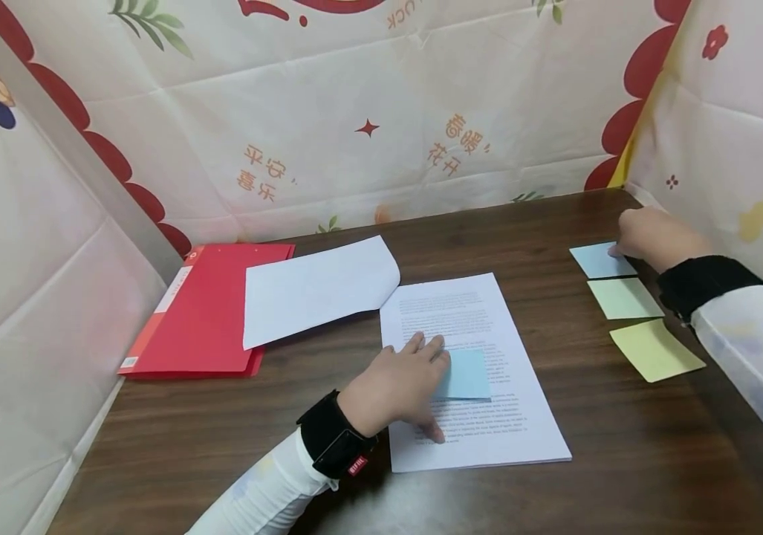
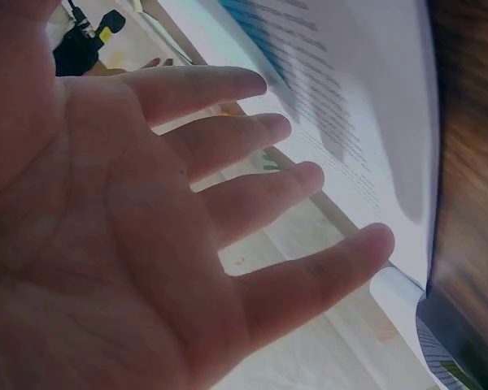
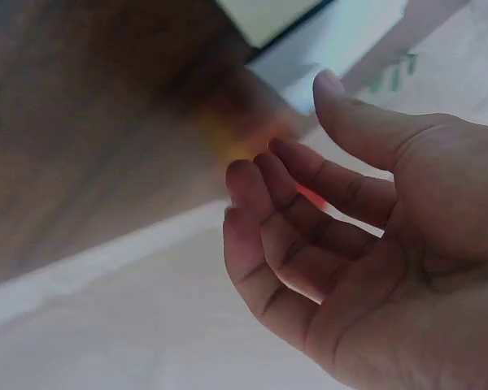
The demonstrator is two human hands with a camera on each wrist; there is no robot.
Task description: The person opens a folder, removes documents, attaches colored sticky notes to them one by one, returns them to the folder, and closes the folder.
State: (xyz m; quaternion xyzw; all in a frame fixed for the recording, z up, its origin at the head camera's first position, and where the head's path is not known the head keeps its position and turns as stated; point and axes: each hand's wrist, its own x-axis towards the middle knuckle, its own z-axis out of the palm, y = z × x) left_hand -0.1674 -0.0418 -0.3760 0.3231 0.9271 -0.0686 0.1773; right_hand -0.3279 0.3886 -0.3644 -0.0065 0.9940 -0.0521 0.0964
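Observation:
My left hand [image 1: 397,383] lies with fingers spread on the printed sheets [image 1: 481,438], beside a blue sticky note [image 1: 468,375] on the text. In the left wrist view the left hand's palm [image 2: 122,244] shows, its fingers straight and holding nothing. The stack's top sheet [image 1: 317,290] is folded over to the left, blank side up. At the far right, my right hand [image 1: 662,234] is at the edge of a light blue sticky pad [image 1: 602,260]. In the right wrist view the right hand [image 3: 350,219] has loosely bent fingers, with the thumb apart from them and nothing visibly held.
A green sticky pad [image 1: 625,299] and a yellow sticky pad [image 1: 657,349] lie in a column below the blue one. A red folder [image 1: 207,319] lies at the left, partly under the folded sheet. Printed cloth [image 1: 354,89] walls in the brown table [image 1: 221,423].

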